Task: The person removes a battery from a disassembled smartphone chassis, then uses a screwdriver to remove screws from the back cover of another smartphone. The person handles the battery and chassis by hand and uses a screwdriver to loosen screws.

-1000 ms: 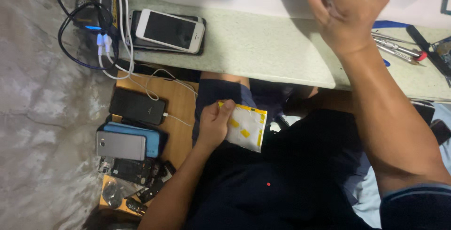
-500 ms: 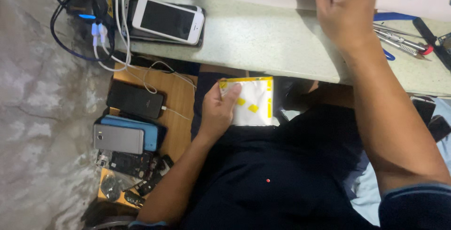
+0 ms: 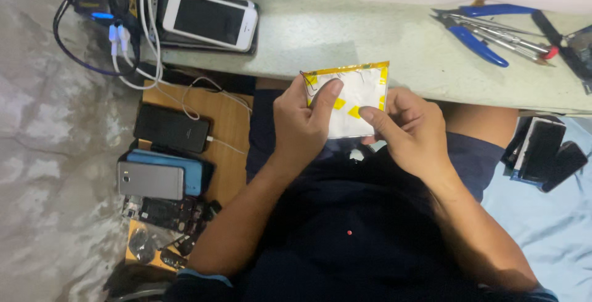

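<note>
Both my hands hold a flat white battery pouch point(image 3: 356, 101) with yellow tape along its top edge and small yellow tape pieces on its face. It hangs just in front of the pale green desk's point(image 3: 345, 37) near edge, above my lap. My left hand point(image 3: 303, 120) grips the pouch's left side with the thumb laid across its face. My right hand point(image 3: 408, 130) grips the right side from below, its forefinger pointing onto the white face.
A white phone point(image 3: 209, 19) lies on a dark one at the desk's left, next to cables point(image 3: 132, 37). Blue-handled pliers and tweezers point(image 3: 487, 30) lie at the right. A wooden board point(image 3: 216, 129) beside my leg carries several phones and loose parts. Dark phones point(image 3: 542, 151) rest on cloth at right.
My right hand came down off the desk top and took hold of the pouch's right side. My left hand raised the pouch toward the desk edge.
</note>
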